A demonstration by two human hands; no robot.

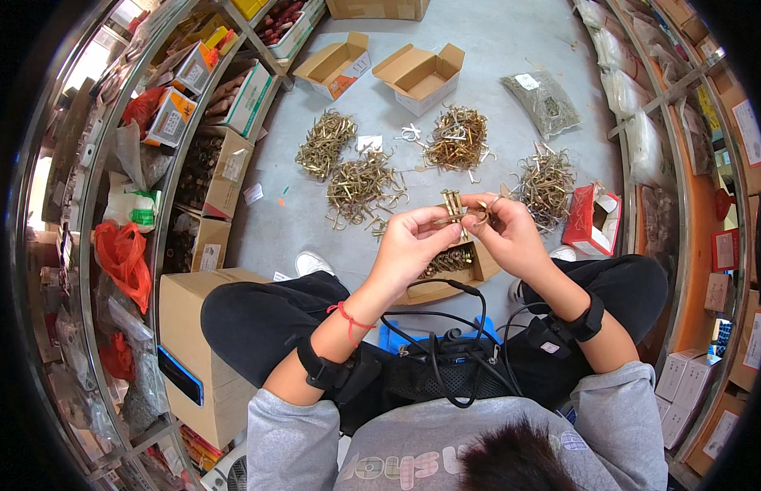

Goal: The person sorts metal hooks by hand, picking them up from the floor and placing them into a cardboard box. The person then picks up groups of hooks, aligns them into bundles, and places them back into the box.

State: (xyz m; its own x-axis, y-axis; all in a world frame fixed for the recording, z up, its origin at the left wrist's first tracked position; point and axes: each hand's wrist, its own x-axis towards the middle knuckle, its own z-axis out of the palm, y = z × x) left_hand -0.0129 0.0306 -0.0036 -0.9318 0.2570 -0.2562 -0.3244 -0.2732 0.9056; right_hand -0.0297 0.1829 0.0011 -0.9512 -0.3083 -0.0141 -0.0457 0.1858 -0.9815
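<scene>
Both hands meet over an open cardboard box [487,265] that holds brass-coloured metal hooks [449,261]. My left hand [417,236] pinches one end of a few brass-coloured metal hooks [452,205] between thumb and fingers. From the other side my right hand [506,230] grips the same small bunch, with curved ends showing by its fingers. Beyond the hands lie loose heaps of metal hooks: two at the left [326,144] [363,187], a more coppery heap [457,138] in the middle and one at the right [544,187]. Fingers partly hide the held pieces.
Two open cardboard boxes [336,67] [420,77] and a filled clear plastic bag [541,101] stand on the grey floor farther off. A torn red box [592,220] is at the right. Metal shelving lines both sides; a large carton [202,362] bearing a phone [180,375] is at the left.
</scene>
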